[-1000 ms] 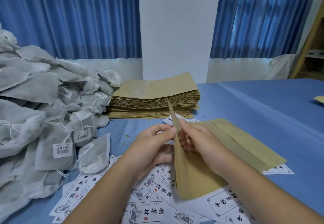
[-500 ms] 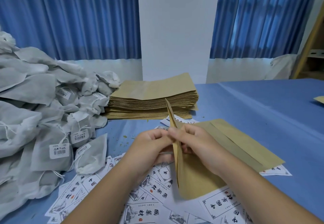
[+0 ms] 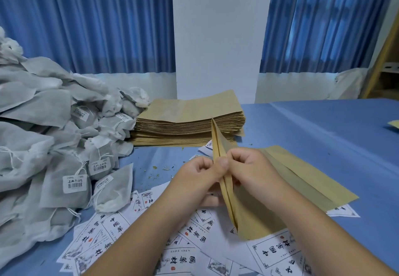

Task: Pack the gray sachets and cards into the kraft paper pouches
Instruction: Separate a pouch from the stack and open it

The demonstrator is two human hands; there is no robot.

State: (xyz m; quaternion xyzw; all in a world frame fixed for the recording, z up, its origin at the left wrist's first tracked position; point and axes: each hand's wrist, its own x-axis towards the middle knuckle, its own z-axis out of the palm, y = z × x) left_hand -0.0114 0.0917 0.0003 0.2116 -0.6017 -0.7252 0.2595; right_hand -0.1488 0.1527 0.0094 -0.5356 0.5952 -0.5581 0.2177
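Note:
My left hand (image 3: 199,176) and my right hand (image 3: 251,168) both pinch the mouth edge of a kraft paper pouch (image 3: 257,215), held on edge in front of me with its layers slightly apart. A second flat pouch (image 3: 308,180) lies under it to the right. Gray sachets (image 3: 51,146) with white barcode tags are heaped on the left. White printed cards (image 3: 183,260) are spread on the blue table under my forearms. A thick stack of kraft pouches (image 3: 190,122) stands behind my hands.
The table is covered by a blue cloth (image 3: 334,137). Small green crumbs (image 3: 159,171) are scattered near the sachets. A tan scrap (image 3: 394,123) lies at the far right edge. Blue curtains and a white wall close the back.
Both hands have closed in on the pouch edge, fingers curling into a tighter pinch, and the pouch mouth has parted slightly. The pouch stays upright in the same place.

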